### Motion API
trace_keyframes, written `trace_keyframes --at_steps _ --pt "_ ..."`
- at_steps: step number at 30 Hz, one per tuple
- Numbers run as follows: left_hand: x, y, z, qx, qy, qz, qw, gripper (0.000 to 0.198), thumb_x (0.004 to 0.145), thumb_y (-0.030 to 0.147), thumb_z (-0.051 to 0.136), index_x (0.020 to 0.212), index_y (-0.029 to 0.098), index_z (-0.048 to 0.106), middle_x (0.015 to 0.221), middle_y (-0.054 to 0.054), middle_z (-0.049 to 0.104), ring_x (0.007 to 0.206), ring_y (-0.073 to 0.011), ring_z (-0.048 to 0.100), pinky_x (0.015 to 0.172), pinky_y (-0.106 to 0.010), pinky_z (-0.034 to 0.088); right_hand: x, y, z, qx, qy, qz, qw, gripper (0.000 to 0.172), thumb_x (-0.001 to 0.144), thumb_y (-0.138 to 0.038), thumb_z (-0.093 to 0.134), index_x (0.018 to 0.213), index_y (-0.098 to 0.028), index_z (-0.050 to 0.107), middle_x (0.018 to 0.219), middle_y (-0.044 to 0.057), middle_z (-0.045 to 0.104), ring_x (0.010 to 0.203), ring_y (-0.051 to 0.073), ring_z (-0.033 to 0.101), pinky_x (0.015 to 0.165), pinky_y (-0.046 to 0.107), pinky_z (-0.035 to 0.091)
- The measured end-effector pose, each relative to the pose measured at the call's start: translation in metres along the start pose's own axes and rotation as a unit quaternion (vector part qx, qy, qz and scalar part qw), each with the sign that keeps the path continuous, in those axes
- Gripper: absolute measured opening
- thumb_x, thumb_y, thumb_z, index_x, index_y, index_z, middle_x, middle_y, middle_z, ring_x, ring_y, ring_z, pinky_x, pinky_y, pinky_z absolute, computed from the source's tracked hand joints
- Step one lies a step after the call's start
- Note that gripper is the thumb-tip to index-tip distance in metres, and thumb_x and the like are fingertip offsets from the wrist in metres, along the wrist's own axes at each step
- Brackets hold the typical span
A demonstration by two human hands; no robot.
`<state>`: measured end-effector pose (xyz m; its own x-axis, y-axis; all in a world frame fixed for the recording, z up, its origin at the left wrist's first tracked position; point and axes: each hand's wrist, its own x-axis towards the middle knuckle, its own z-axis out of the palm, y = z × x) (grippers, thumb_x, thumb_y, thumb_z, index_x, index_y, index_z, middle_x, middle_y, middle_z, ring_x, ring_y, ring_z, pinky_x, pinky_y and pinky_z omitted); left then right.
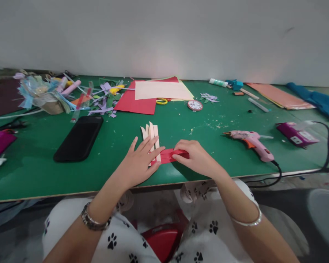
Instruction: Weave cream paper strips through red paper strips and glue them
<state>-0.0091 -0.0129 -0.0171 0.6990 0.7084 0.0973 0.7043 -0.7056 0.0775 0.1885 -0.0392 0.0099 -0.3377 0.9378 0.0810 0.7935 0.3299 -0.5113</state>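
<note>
My left hand (139, 159) lies with fingers spread over a small weave of paper strips on the green table. Cream paper strips (157, 137) point away from me and cross red paper strips (167, 156) that run to the right. The left fingers press on the crossing, hiding part of it. At the right end of the red strips, my right hand (193, 155) pinches one or more of them between thumb and fingers; the exact number is hidden.
Left of the weave lies a black phone (79, 138). A pink glue gun (250, 140) with a cord rests at right, near a purple box (297, 134). Behind are red paper sheets (135, 104), a cream sheet (159, 89), yellow-handled scissors (161, 101), purple scraps (104, 107) and a glue stick (218, 83).
</note>
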Motion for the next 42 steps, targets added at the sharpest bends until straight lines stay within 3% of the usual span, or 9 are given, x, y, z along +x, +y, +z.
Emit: trace_keyframes --at_steps 4,8,13,20,27,33,42 --pt "0.0 0.0 0.0 0.005 -0.01 -0.029 1.0 0.045 0.088 0.042 0.028 0.129 0.025 0.038 0.14 -0.005 0.03 0.13 -0.0235 0.022 0.103 -0.052 0.013 -0.002 0.003 0.009 -0.002 0.032 -0.01 0.999 0.015 0.08 -0.027 0.048 0.073 -0.016 0.056 0.075 0.003 0.054 0.07 0.013 0.049 0.064 0.025 0.035" --pt "0.0 0.001 0.0 0.006 -0.006 -0.036 0.999 0.046 0.087 0.044 0.028 0.128 0.024 0.039 0.139 -0.005 0.032 0.129 -0.0241 0.022 0.104 -0.053 0.011 -0.003 -0.002 0.019 -0.06 0.09 0.044 0.993 0.024 0.081 -0.034 0.047 0.066 -0.017 0.054 0.072 0.001 0.054 0.072 0.014 0.05 0.076 0.033 0.031" --pt "-0.002 0.001 -0.002 0.018 0.006 -0.029 0.999 0.045 0.086 0.043 0.031 0.124 0.022 0.043 0.139 -0.007 0.033 0.128 -0.0262 0.025 0.102 -0.056 0.01 -0.003 -0.005 0.025 -0.086 0.127 0.094 0.984 0.016 0.078 -0.022 0.044 0.065 -0.018 0.053 0.074 -0.001 0.056 0.076 0.014 0.053 0.086 0.039 0.022" --pt "-0.001 0.001 -0.009 0.001 0.012 -0.025 1.0 0.046 0.085 0.047 0.033 0.121 0.02 0.045 0.137 -0.009 0.035 0.127 -0.0262 0.027 0.103 -0.056 0.007 0.001 0.002 0.023 -0.056 0.107 0.062 0.991 0.012 0.075 -0.019 0.044 0.068 -0.018 0.053 0.073 0.0 0.055 0.074 0.014 0.051 0.077 0.033 0.03" --pt "0.011 -0.002 -0.016 -0.067 -0.029 0.081 0.994 0.042 0.085 0.042 0.037 0.12 0.019 0.044 0.135 -0.008 0.039 0.125 -0.0209 0.032 0.104 -0.045 0.019 0.003 0.013 0.013 -0.034 0.056 -0.035 0.997 0.011 0.074 -0.014 0.043 0.072 -0.016 0.053 0.068 -0.001 0.045 0.065 0.012 0.043 0.064 0.025 0.032" --pt "0.016 -0.004 -0.019 -0.072 -0.024 0.058 0.995 0.04 0.078 0.046 0.05 0.106 0.018 0.052 0.124 -0.009 0.05 0.116 -0.0224 0.042 0.103 -0.047 0.018 0.003 0.021 0.005 -0.005 0.033 -0.058 0.998 0.009 0.072 -0.011 0.045 0.07 -0.016 0.052 0.068 -0.001 0.042 0.062 0.01 0.041 0.059 0.022 0.032" --pt "0.012 0.004 -0.017 -0.061 -0.005 0.039 0.997 0.034 0.08 0.042 0.046 0.103 0.018 0.051 0.125 -0.011 0.048 0.119 -0.0236 0.039 0.103 -0.05 0.014 -0.001 0.018 0.003 -0.089 0.037 -0.035 0.995 0.009 0.073 -0.015 0.044 0.071 -0.016 0.052 0.07 0.0 0.045 0.067 0.012 0.044 0.066 0.025 0.031"
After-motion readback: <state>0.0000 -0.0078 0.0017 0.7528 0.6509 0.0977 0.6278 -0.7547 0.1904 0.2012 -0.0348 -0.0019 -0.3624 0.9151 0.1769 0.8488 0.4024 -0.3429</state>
